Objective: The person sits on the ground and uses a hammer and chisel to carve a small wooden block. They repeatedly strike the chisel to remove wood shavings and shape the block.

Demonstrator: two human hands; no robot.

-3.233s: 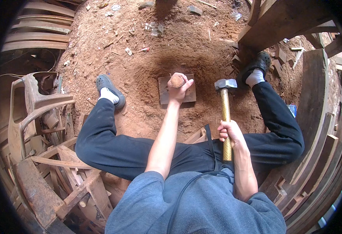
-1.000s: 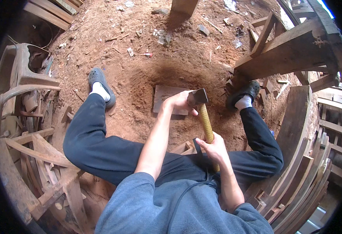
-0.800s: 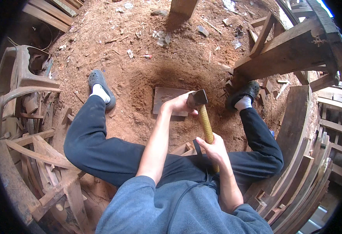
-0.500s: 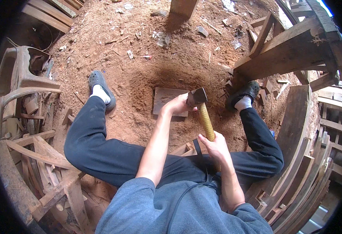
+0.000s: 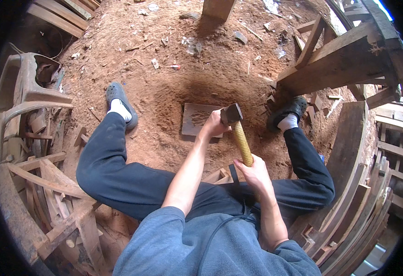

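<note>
I sit on the dirt with my legs spread around a flat grey slab (image 5: pixel 193 120). My left hand (image 5: pixel 212 127) rests at the slab's right edge, fingers curled around a small piece that they hide. A hammer (image 5: pixel 241 141) with a yellow textured handle is gripped low on the handle by my right hand (image 5: pixel 255 173). Its dark steel head (image 5: pixel 231 113) sits right beside my left fingers, over the slab's right end.
Reddish sawdust-covered ground (image 5: pixel 178 69) with wood chips lies ahead. A wooden frame (image 5: pixel 344 64) stands at the right by my right foot (image 5: pixel 288 110). Curved wooden parts (image 5: pixel 353 202) are stacked on the right, scrap wood and chair pieces (image 5: pixel 31 152) on the left.
The hammer, earlier held to the right of the slab, has come in so that its head sits against my left hand. Over the last second it has barely shifted.
</note>
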